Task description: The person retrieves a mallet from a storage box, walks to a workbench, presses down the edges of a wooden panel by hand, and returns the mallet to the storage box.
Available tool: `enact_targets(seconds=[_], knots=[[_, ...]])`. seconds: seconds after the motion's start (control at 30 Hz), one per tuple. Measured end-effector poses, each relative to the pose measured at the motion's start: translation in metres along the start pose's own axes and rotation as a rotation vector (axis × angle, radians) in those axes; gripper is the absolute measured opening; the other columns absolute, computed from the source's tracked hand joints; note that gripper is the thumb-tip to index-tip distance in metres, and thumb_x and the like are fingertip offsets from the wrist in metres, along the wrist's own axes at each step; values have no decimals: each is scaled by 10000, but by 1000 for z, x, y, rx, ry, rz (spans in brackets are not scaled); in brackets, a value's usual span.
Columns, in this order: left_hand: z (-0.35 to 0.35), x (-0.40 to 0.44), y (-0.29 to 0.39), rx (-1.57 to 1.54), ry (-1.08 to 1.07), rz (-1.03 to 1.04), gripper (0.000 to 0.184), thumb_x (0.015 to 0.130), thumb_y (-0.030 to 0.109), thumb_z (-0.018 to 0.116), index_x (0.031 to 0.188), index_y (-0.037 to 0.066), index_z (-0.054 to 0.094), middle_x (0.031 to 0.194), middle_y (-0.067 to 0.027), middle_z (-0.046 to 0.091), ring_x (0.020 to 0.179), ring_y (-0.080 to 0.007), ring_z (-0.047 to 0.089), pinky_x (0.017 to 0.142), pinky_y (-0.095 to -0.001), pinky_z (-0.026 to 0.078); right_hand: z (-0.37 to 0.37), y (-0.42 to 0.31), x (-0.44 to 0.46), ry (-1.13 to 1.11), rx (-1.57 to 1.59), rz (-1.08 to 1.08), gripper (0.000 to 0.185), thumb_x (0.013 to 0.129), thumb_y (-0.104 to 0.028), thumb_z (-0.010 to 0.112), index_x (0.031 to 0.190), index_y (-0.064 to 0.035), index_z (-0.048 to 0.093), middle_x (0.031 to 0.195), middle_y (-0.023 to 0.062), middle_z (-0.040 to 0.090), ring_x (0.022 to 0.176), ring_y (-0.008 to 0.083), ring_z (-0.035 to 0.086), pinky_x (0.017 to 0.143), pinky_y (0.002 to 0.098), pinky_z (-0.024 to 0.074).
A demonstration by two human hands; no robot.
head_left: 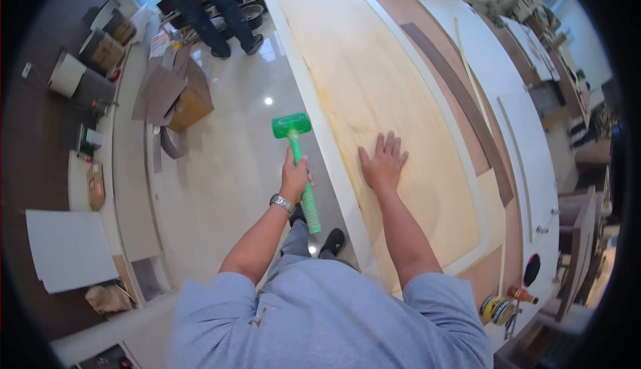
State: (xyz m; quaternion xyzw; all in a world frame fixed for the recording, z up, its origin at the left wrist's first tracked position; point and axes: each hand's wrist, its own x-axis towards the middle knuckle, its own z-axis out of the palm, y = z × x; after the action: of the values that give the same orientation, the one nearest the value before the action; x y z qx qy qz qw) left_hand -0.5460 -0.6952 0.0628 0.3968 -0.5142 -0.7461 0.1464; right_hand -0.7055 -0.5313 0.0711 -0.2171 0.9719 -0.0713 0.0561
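My left hand [294, 177] is wrapped around the handle of a green mallet [291, 125]. The mallet's head points away from me, and its ribbed grip hangs down below my fist, over the floor beside the workbench. My right hand [384, 164] lies flat with fingers spread on a pale wooden panel [360, 69]. That long panel has a white border strip [317, 125] along its left edge and another on its right side.
An open cardboard box [190, 95] stands on the shiny floor at left. A person in dark trousers [207, 2] stands at the far end. Right of the panel lie a dark strip [461, 95], a white board [514, 135] and a yellow-labelled can [496, 309].
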Motion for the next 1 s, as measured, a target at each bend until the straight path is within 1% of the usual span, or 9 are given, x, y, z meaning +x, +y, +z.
enact_targets(seconds=[0.2, 0.3, 0.4, 0.5, 0.6, 0.7, 0.8, 0.9, 1.0], knots=[[-3, -3, 3, -73, -4, -18, 576, 974, 105, 497, 1502, 203, 290, 720, -13, 496, 520, -93, 511, 419, -283, 484, 5, 0, -2, 23, -36, -16, 778, 965, -615, 359, 1551, -108, 286, 1635, 129, 179, 1515, 306, 119, 1195, 573, 63], [-17, 1, 10, -61, -17, 25, 573, 978, 107, 496, 1505, 203, 293, 725, -13, 497, 519, -97, 507, 424, -290, 484, 8, 2, 0, 52, -48, -30, 776, 966, -614, 364, 1545, -103, 298, 1632, 136, 187, 1512, 312, 134, 1192, 576, 75], [-19, 15, 11, -350, 160, 50, 594, 979, 111, 503, 1516, 243, 287, 723, -6, 491, 524, -97, 501, 425, -276, 472, 10, 2, 0, 66, -51, -33, 773, 965, -611, 378, 1541, -100, 310, 1630, 140, 194, 1509, 317, 142, 1191, 577, 82], [6, 14, 3, -233, 273, 51, 482, 981, 104, 483, 1435, 200, 355, 721, -9, 490, 518, -104, 502, 415, -276, 470, 10, 1, -3, 52, -53, -30, 771, 964, -607, 389, 1538, -98, 316, 1628, 143, 196, 1509, 321, 143, 1191, 576, 75], [8, -2, 6, -57, 87, 1, 441, 980, 98, 465, 1400, 188, 366, 717, -13, 484, 508, -110, 497, 409, -277, 475, 7, -2, 2, 47, -38, -29, 773, 963, -609, 388, 1540, -99, 313, 1628, 143, 196, 1510, 320, 140, 1193, 574, 67], [-4, 3, 1, -134, 103, -24, 457, 979, 107, 475, 1411, 199, 361, 716, -14, 483, 507, -111, 496, 411, -284, 477, 10, 1, 0, 46, -33, -22, 778, 962, -613, 383, 1543, -101, 306, 1629, 141, 195, 1510, 319, 138, 1193, 573, 66], [-13, 17, 1, -310, 189, -2, 527, 972, 113, 502, 1464, 213, 342, 720, -16, 491, 511, -107, 503, 415, -288, 481, 11, 2, 1, 50, -42, -22, 781, 962, -615, 378, 1545, -102, 301, 1630, 139, 193, 1511, 318, 135, 1194, 573, 64], [-1, 16, 6, -209, 191, -35, 509, 973, 109, 496, 1450, 207, 352, 724, -18, 492, 510, -104, 497, 413, -290, 476, 10, 0, 1, 39, -51, -17, 781, 962, -615, 375, 1546, -102, 299, 1631, 139, 191, 1511, 319, 133, 1194, 573, 66], [-4, 5, 2, -56, 11, -14, 506, 973, 103, 488, 1450, 204, 350, 730, -19, 491, 510, -105, 491, 418, -290, 473, 8, -1, 0, 29, -51, -20, 782, 963, -615, 373, 1545, -98, 300, 1631, 142, 189, 1511, 320, 132, 1193, 575, 72]])
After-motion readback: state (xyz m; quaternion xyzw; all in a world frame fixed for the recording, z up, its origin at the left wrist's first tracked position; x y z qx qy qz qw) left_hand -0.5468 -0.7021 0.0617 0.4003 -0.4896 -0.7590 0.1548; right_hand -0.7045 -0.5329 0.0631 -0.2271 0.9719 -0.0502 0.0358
